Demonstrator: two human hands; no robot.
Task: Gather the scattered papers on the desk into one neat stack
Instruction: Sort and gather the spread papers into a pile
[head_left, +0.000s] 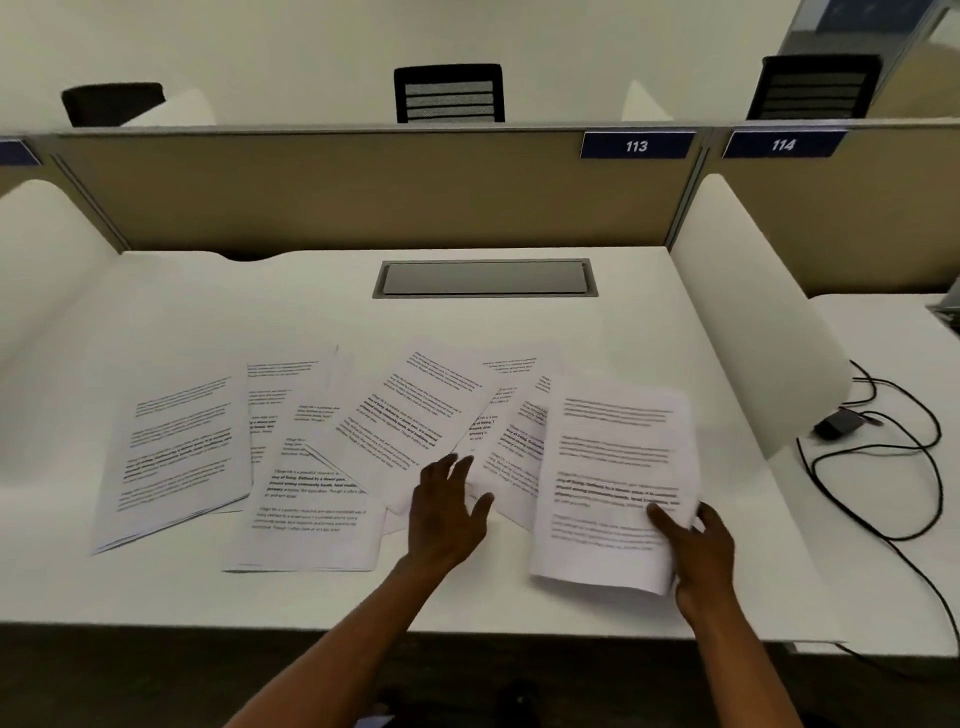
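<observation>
On the tabletop (519, 597) the papers (410, 415) lie spread from left to centre, overlapping each other. At their right a sheaf (613, 467) lies partly over them. Behind the papers a hatch (485, 278) is set in the tabletop, before the partition (363, 192). Cables (893, 467) lie far right.

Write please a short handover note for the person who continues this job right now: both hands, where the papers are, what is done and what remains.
Right hand: pinches the near right edge of a sheaf of papers, thumb on top, at the right of the desk.
Left hand: open, fingers spread, resting on the overlapping sheets at the middle.
Other papers: a thin pile at the left, loose sheets fanned between it and the middle.
Done: only the right sheaf is gathered.
Left: collect the middle, near and left sheets onto one pile, then square the edges.
</observation>
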